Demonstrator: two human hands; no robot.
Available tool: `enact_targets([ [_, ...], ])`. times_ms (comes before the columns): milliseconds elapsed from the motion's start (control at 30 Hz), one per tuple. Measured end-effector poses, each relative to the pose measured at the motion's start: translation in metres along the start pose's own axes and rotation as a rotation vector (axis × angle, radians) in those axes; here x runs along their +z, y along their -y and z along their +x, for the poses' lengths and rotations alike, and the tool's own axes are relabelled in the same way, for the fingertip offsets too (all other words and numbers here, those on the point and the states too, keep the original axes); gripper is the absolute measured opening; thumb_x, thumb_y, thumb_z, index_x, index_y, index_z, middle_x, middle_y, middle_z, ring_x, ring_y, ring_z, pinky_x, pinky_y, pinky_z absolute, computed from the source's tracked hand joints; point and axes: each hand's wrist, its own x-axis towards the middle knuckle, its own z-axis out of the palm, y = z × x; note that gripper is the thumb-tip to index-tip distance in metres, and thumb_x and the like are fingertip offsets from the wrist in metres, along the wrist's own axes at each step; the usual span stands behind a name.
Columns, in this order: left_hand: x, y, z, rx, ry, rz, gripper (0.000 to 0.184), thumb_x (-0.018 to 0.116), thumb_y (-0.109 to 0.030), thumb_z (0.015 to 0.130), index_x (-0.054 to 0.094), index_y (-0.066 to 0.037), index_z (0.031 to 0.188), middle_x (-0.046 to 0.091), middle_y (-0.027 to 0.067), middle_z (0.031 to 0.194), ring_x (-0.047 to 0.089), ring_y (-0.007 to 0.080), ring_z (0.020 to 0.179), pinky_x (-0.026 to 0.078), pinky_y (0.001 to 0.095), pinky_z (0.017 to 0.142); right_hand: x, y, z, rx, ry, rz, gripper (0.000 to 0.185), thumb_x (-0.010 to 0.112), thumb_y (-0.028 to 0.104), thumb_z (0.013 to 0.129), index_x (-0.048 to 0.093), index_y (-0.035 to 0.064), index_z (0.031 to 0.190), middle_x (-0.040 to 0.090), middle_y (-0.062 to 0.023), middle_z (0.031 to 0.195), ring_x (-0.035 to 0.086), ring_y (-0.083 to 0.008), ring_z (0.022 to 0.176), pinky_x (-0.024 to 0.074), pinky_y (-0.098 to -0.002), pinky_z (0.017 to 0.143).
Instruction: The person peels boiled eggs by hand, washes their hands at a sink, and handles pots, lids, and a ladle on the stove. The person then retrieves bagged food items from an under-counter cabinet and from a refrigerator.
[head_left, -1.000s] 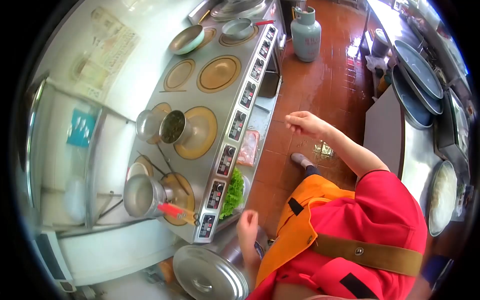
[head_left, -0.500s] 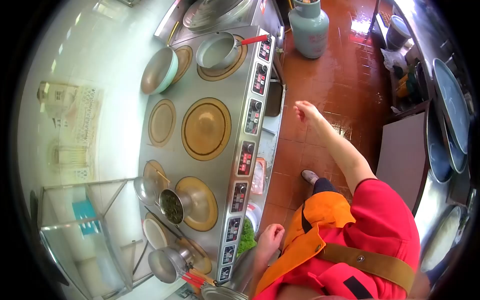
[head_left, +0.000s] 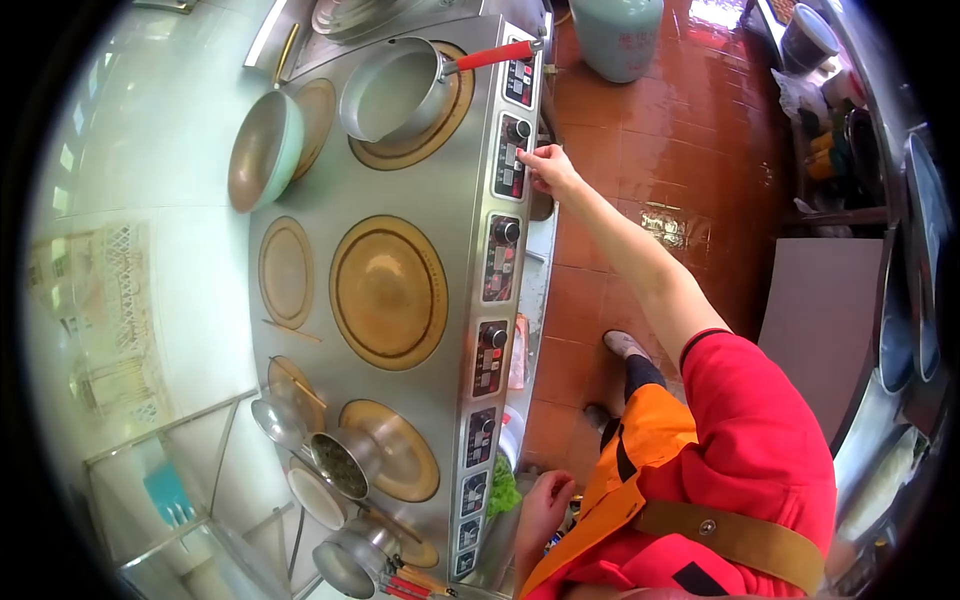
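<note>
My right hand [head_left: 546,168] reaches to the stove's front control panel [head_left: 510,165]. Its fingertips touch the panel below a black knob, the other fingers curled in and holding nothing. My left hand [head_left: 546,500] stays low by my orange apron, loosely closed, with nothing showing in it. Above the panel stands a saucepan [head_left: 392,98] with a red handle, pale liquid inside, on a round burner. A green-sided wok [head_left: 265,150] tilts against the back wall. Toward the near end, a small pot [head_left: 345,465] holds dark leafy contents, with a metal ladle [head_left: 279,422] beside it.
A round burner plate [head_left: 389,292] lies mid-stove. More pots [head_left: 350,560] stand at the near end. A gas cylinder [head_left: 618,35] is on the wet red tile floor [head_left: 600,230]. Leafy greens [head_left: 503,488] sit below the stove edge. Shelves with large plates [head_left: 930,220] line the right.
My right hand has moved from over the floor, leftward and up, to touch the control panel. The view has shifted closer to the stove. My left hand stays low by the apron.
</note>
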Motion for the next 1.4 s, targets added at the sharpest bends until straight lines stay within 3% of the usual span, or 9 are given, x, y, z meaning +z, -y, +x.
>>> enact_targets([
  [133, -0.002, 0.007, 0.006, 0.034, -0.010, 0.040, 0.016, 0.062, -0.013, 0.089, 0.060, 0.000, 0.099, 0.062, 0.0104, 0.089, 0.062, 0.0176, 0.080, 0.049, 0.0274, 0.072, 0.000, 0.004, 0.005, 0.078, 0.020, -0.005, 0.053, 0.079, 0.038, 0.074, 0.045, 0.0105, 0.104, 0.054, -0.0027, 0.087, 0.052, -0.0132, 0.075, 0.0470, -0.0321, 0.065],
  [267, -0.006, -0.009, 0.010, 0.015, 0.053, 0.103, 0.015, 0.061, -0.012, 0.089, 0.060, 0.000, 0.097, 0.061, 0.0126, 0.089, 0.062, 0.0210, 0.080, 0.049, 0.0291, 0.072, -0.004, 0.013, 0.011, 0.135, 0.014, -0.055, 0.040, 0.079, 0.032, 0.076, 0.045, 0.0155, 0.091, 0.047, 0.0049, 0.068, 0.045, -0.0068, 0.057, 0.0428, -0.0264, 0.051],
  [433, -0.015, -0.037, 0.004, 0.193, 0.018, 0.222, 0.015, 0.060, -0.011, 0.087, 0.060, 0.000, 0.098, 0.061, 0.0155, 0.090, 0.062, 0.0260, 0.080, 0.049, 0.0319, 0.071, -0.051, -0.047, -0.043, -0.064, 0.306, 0.118, 0.029, 0.055, 0.032, 0.094, 0.048, 0.0097, 0.077, 0.046, 0.0020, 0.055, 0.042, -0.0094, 0.043, 0.0349, -0.0262, 0.038],
  [500, -0.022, -0.043, -0.001, 0.245, -0.006, 0.230, 0.015, 0.060, -0.011, 0.087, 0.060, 0.000, 0.097, 0.062, 0.0150, 0.089, 0.062, 0.0257, 0.080, 0.049, 0.0326, 0.071, -0.095, -0.100, -0.094, -0.034, 0.046, -0.242, 0.028, 0.056, 0.034, 0.092, 0.053, 0.0084, 0.082, 0.050, 0.0007, 0.058, 0.047, -0.0104, 0.047, 0.0381, -0.0270, 0.040],
  [600, -0.030, -0.041, -0.005, 0.315, 0.032, 0.217, 0.014, 0.061, -0.011, 0.087, 0.060, 0.000, 0.097, 0.062, 0.0143, 0.088, 0.062, 0.0250, 0.079, 0.049, 0.0332, 0.070, -0.226, -0.256, -0.174, -0.245, 0.017, -1.001, 0.037, 0.058, 0.029, 0.087, 0.059, 0.0032, 0.114, 0.067, -0.0143, 0.092, 0.063, -0.0250, 0.084, 0.0509, -0.0394, 0.075],
  [700, -0.037, -0.019, 0.005, 0.394, 0.124, 0.269, 0.013, 0.061, -0.011, 0.086, 0.061, -0.002, 0.096, 0.062, 0.0129, 0.089, 0.061, 0.0248, 0.080, 0.049, 0.0339, 0.072, -0.333, -0.326, -0.341, 0.349, -0.057, -1.249, 0.028, 0.057, 0.017, 0.072, 0.068, 0.0067, 0.095, 0.068, -0.0158, 0.077, 0.066, -0.0246, 0.076, 0.0523, -0.0388, 0.070],
  [767, -0.039, 0.003, 0.024, 0.470, 0.242, 0.248, 0.013, 0.061, -0.010, 0.086, 0.061, -0.001, 0.095, 0.062, 0.0129, 0.088, 0.060, 0.0256, 0.080, 0.048, 0.0342, 0.072, -0.382, -0.347, -0.450, 0.358, -0.202, -1.210, 0.024, 0.056, 0.015, 0.071, 0.067, 0.0058, 0.090, 0.066, -0.0132, 0.069, 0.065, -0.0229, 0.066, 0.0512, -0.0370, 0.061],
  [900, -0.031, -0.022, 0.014, 0.791, 0.434, 0.584, 0.013, 0.060, -0.010, 0.086, 0.060, 0.001, 0.094, 0.061, 0.0145, 0.087, 0.059, 0.0266, 0.077, 0.048, 0.0368, 0.070, -0.343, -0.301, -0.648, 0.440, -0.987, -0.352, 0.012, 0.055, 0.011, 0.073, 0.062, 0.0056, 0.080, 0.060, -0.0055, 0.062, 0.056, -0.0163, 0.052, 0.0456, -0.0317, 0.046],
  [1400, 0.105, -0.036, -0.044, 1.108, 0.694, 0.958, 0.013, 0.061, -0.012, 0.085, 0.060, -0.002, 0.093, 0.061, 0.0160, 0.088, 0.060, 0.0325, 0.078, 0.048, 0.0391, 0.071, -0.320, -0.454, -0.824, 0.214, -1.319, 0.164, 0.020, 0.061, 0.008, 0.079, 0.062, 0.0011, 0.098, 0.061, -0.0059, 0.072, 0.056, -0.0125, 0.059, 0.0459, -0.0274, 0.048],
])
